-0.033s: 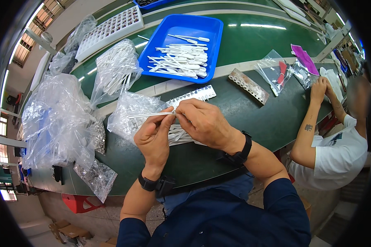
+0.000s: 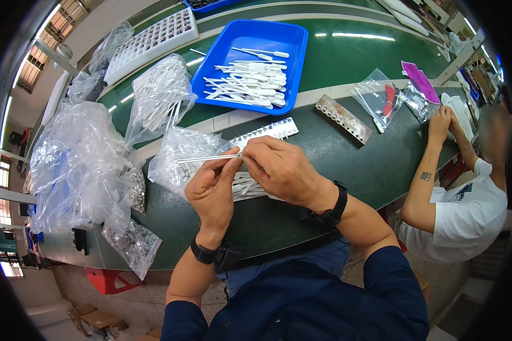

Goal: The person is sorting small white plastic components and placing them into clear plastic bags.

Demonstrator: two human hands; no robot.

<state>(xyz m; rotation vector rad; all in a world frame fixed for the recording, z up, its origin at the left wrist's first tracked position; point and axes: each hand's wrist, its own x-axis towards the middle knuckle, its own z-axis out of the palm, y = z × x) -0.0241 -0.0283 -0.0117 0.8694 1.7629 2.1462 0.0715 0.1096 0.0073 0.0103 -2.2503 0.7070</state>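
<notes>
The left hand (image 2: 211, 194) pinches slim, straight white sticks (image 2: 198, 159); the right hand (image 2: 285, 172) pinches their ends.

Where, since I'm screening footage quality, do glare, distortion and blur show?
Head view: glare streaks the far green surface and glints on the big clear bag; head view: the edge of the worktable bows; head view: the co-worker's head is blurred.
</notes>
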